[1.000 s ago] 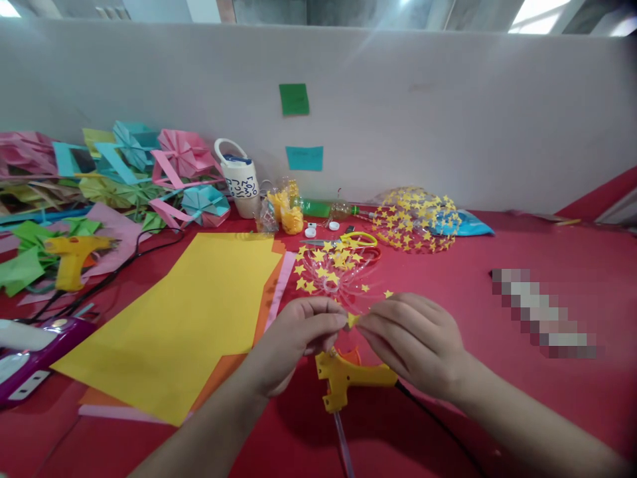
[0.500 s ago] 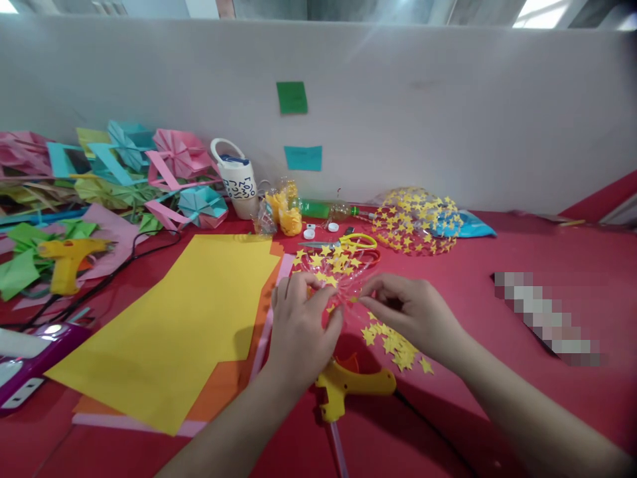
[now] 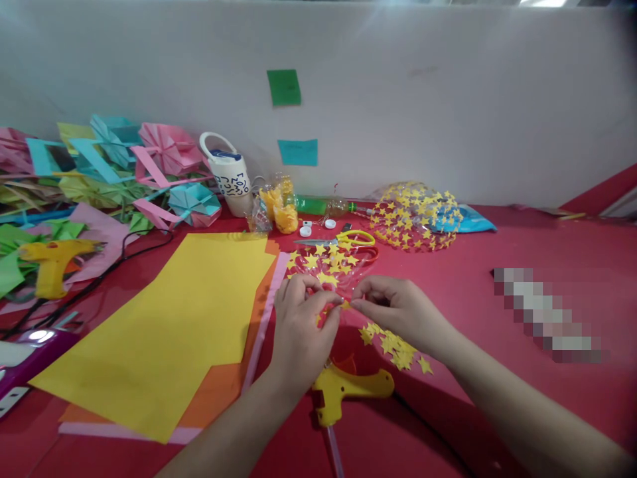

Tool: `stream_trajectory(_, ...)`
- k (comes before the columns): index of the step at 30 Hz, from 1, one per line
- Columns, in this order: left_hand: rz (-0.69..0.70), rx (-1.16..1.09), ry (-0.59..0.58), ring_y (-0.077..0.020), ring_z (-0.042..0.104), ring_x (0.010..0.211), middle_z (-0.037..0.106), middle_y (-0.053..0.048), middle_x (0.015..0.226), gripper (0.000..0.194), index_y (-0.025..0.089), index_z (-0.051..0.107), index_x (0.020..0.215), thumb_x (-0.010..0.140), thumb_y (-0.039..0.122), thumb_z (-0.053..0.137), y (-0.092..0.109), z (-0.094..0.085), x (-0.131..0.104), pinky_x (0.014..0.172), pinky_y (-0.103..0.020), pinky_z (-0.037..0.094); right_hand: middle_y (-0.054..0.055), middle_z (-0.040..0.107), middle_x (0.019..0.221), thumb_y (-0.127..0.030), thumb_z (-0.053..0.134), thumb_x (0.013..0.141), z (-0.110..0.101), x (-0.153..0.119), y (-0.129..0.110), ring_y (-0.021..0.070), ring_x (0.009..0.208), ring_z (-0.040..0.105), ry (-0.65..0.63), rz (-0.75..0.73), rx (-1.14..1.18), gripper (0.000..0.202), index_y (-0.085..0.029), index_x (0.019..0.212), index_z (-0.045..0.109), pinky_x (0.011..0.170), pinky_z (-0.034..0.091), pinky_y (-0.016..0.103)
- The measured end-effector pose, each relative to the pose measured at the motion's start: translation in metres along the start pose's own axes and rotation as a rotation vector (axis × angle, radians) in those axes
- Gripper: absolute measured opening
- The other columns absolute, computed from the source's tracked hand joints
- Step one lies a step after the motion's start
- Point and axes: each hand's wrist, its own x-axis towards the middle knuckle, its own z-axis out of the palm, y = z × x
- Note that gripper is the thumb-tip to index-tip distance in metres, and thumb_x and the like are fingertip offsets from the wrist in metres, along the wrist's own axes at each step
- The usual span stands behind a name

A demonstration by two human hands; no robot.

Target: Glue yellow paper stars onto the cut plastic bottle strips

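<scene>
Clear plastic dotted with yellow stars [image 3: 331,260] lies at the middle of the red table, and my left hand [image 3: 306,322] is closed on its near edge. My right hand [image 3: 398,309] pinches a small yellow star [image 3: 346,305] between thumb and fingertips, close to the left fingertips. Loose yellow stars [image 3: 395,346] form a pile just below the right hand. A yellow glue gun [image 3: 348,388] lies under and in front of my hands, its clear glue stick pointing towards me.
Yellow sheets [image 3: 164,325] lie on orange and pink paper at left. Scissors [image 3: 355,239], a green bottle [image 3: 311,204], a white cup [image 3: 231,182] and a star-covered clear dome [image 3: 415,218] stand or lie behind. A second glue gun [image 3: 52,262] is at far left.
My right hand has moved slightly left, bringing the star close to my left fingertips. The view has tilted down a little, and things at the left have shifted left.
</scene>
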Motion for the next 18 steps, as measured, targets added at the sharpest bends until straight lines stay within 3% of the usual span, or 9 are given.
stream_trajectory(7,0.016,-0.008,0.009,-0.0183,0.049,0.089,0.050,-0.003,0.088,0.010,0.020,0.067,0.080,0.078,0.013,0.061,-0.001,0.003,-0.002,0.081,-0.037,0.041,-0.006,0.047,0.060,-0.027,0.056,0.083,0.005,0.004,0.006,0.0069,0.052,0.039,0.018,0.023,0.038,0.013,-0.019,0.073,0.057,0.047,0.029,0.019)
stream_trajectory(18,0.029,-0.020,0.023,-0.0182,0.050,0.089,0.052,-0.003,0.089,0.010,0.021,0.066,0.077,0.077,0.012,0.061,-0.002,0.005,-0.002,0.080,-0.036,0.041,-0.007,0.047,0.056,-0.024,0.055,0.082,0.011,0.005,0.009,0.0073,0.050,0.041,0.083,0.010,-0.011,0.008,-0.020,0.074,0.055,0.046,0.031,0.018)
